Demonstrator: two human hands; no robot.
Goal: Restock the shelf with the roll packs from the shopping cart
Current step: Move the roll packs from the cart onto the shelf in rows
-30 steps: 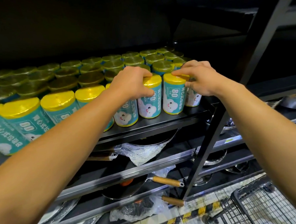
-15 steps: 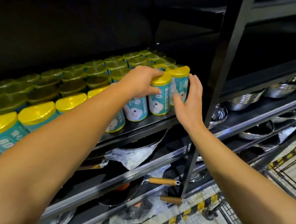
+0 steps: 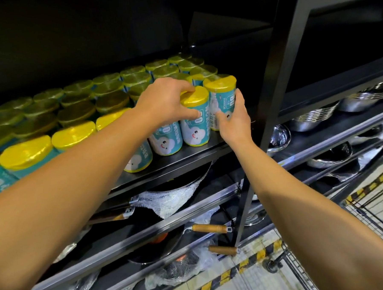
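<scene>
Several teal roll packs with yellow tops stand in rows on a black shelf (image 3: 186,155). My left hand (image 3: 166,101) grips the top of a front-row roll pack (image 3: 195,122), fingers over its yellow cap. My right hand (image 3: 233,118) is wrapped around the side of the rightmost roll pack (image 3: 221,92), which stands at the shelf's right end next to a black upright post (image 3: 278,78). The shopping cart (image 3: 303,269) shows only as wire mesh and a wheel at the lower right.
Lower shelves hold black pans with wooden handles (image 3: 209,228) and bubble wrap (image 3: 167,201). Steel bowls (image 3: 313,118) fill the shelves to the right. Yellow-black floor tape (image 3: 243,266) runs along the shelf base.
The view has swung to the right. My right hand has gone from over the pack tops to the side of the rightmost pack. My left hand stays on its pack's top.
</scene>
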